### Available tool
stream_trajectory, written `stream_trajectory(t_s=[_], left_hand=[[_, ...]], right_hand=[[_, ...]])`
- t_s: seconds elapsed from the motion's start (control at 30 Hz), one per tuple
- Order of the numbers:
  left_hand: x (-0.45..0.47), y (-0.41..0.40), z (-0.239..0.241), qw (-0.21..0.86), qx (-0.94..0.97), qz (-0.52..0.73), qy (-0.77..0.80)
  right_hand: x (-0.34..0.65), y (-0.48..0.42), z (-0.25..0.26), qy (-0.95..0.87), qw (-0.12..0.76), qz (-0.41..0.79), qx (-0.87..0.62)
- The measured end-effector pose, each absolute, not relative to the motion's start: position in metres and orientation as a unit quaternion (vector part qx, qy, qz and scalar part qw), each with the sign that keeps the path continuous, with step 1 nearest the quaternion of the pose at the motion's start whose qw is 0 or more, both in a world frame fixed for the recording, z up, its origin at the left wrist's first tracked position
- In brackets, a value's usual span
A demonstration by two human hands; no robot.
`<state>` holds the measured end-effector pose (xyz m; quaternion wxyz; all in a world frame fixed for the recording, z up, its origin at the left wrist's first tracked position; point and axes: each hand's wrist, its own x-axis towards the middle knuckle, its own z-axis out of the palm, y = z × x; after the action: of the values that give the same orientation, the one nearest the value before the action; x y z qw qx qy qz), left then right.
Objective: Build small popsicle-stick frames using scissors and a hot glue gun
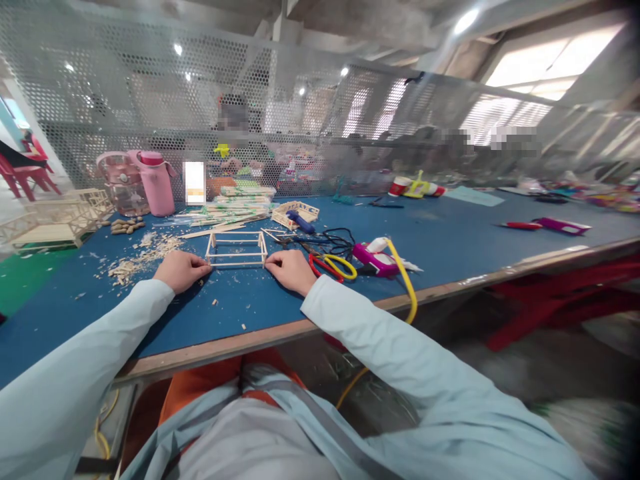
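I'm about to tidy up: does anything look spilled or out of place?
Yes: pale bits lie scattered on the blue table beside the left hand, looking odd because they are strewn loosely, not gathered. The wooden frame shows no clear damage.

A window (555, 63) is glaring at two o'clock, a lamp (467, 21) is shining near one, and the edge towards three is blurring.

A pale wooden stick frame (236, 255) stands on the blue tabletop (193, 325)
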<state>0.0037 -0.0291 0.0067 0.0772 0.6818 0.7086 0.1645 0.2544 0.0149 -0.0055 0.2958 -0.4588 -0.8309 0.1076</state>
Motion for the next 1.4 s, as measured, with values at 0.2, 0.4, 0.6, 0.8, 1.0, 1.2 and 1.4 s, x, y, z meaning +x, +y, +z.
stream_trajectory(t_s=[0.2,0.4,0.6,0.8,1.0,1.2,1.4], left_hand=[[0.002,-0.027,0.005,0.076,0.683,0.163,0.708],[0.000,-0.024,0.004,0.105,0.701,0.172,0.684],[-0.012,-0.023,0.007,0.175,0.697,0.235,0.654],[-0.023,-0.027,0.023,0.081,0.641,0.254,0.719],[-0.014,-0.027,0.018,0.062,0.681,0.206,0.700],[-0.007,-0.028,0.010,0.107,0.751,0.163,0.631],[-0.009,-0.030,0.012,0.132,0.747,0.149,0.635]], right_hand=[[0.254,0.016,-0.006,-0.831,0.292,0.103,-0.462],[0.255,0.016,-0.005,-0.824,0.295,0.124,-0.468],[0.258,0.026,-0.011,-0.771,0.351,0.143,-0.512],[0.262,0.027,-0.011,-0.772,0.380,0.180,-0.477],[0.259,0.020,-0.009,-0.833,0.286,0.135,-0.455],[0.256,0.030,-0.006,-0.855,0.235,0.083,-0.455],[0.245,0.059,-0.001,-0.844,0.202,0.046,-0.494]])
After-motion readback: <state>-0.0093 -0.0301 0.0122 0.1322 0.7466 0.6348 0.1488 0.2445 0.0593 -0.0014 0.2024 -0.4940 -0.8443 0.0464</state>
